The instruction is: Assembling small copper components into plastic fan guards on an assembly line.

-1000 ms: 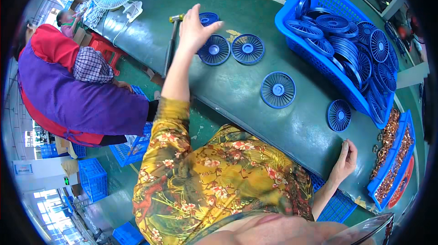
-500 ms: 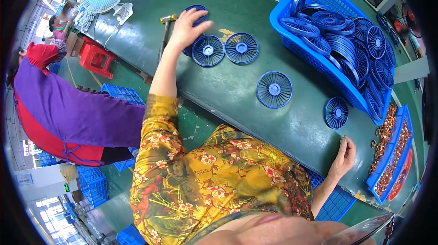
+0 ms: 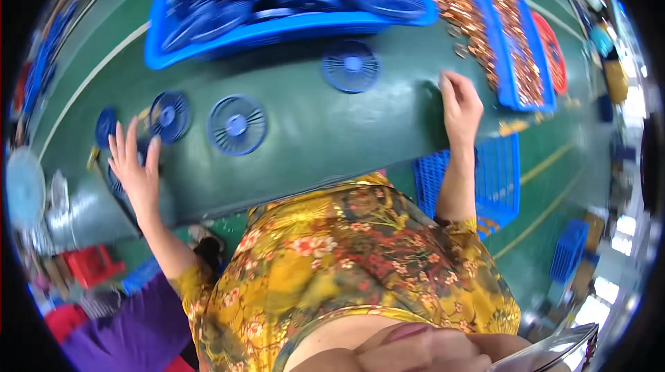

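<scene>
My left hand [image 3: 137, 172], fingers spread, hovers at or just over a blue spoked disc [image 3: 119, 176] that it partly hides. Whether it touches the disc I cannot tell. Beyond its fingertips lie another blue disc [image 3: 107, 127] and, a little to the right, a third [image 3: 169, 117]. Two more discs lie spaced out along the green table: one left of centre [image 3: 237, 125], one farther right [image 3: 352, 65]. My right hand [image 3: 463, 110] is above the table's right part, thumb and fingertips pressed together. Anything pinched there is too small to make out.
A blue crate [image 3: 277, 28] heaped with discs stands at the far side. Loose copper-coloured rings [image 3: 460, 15] lie beside a blue tray [image 3: 490, 32] of them, with a red dish [image 3: 552, 50] beyond. A person in purple [image 3: 138, 327] is at lower left, near a red stool [image 3: 90, 264].
The view has swung to the right, so the crate and ring tray appear farther left. My left hand has come back from the far disc by the hammer. My right hand stays pinched.
</scene>
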Tool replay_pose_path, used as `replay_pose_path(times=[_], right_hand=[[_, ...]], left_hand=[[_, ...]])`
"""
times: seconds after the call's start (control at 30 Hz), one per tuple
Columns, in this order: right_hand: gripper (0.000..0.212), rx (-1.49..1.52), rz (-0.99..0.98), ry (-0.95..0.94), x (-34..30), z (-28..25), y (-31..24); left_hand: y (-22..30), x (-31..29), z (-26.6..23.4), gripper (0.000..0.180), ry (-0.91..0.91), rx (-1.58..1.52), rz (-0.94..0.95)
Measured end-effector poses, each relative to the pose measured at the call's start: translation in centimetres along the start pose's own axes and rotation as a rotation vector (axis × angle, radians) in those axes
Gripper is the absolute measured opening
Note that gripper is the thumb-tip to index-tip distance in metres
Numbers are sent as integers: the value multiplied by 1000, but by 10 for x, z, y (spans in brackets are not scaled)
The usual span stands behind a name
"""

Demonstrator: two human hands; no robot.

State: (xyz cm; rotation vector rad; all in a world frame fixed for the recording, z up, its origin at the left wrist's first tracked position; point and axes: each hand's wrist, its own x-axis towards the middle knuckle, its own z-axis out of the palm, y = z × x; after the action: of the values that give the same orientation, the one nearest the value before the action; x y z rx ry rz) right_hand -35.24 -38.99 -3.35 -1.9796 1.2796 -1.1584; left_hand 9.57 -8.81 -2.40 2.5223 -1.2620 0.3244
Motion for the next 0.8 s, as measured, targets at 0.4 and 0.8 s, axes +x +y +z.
replay_pose_path(times=[0.4,0.8], right_hand=[[25,-762,-66,-16,65,-18,47],[30,-749,-64,15,59,-22,35]], left_hand=[[57,-9,22,35,-91,113,130],[88,-16,8,53,64,-228,160]])
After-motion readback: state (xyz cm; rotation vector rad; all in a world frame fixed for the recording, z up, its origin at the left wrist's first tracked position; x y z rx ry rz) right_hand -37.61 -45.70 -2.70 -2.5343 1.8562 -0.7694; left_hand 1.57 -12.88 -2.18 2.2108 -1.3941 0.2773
